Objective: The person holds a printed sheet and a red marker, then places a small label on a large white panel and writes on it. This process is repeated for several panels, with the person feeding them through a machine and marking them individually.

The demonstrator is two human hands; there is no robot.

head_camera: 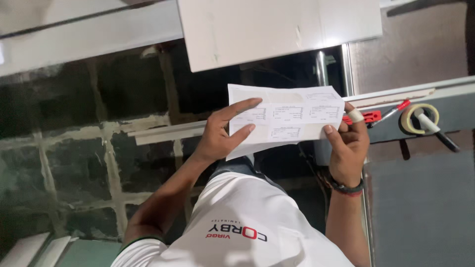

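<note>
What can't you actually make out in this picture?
- Print on the sheet of paper: too small and blurred in the head view.
- Paper's left part: covered by the left hand.
- Right hand: its palm faces away.
- White board: cut off by the top edge.

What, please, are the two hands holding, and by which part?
Both hold one sheet of paper: the left hand on its left end, fingers spread over the face; the right hand on its right end.
</note>
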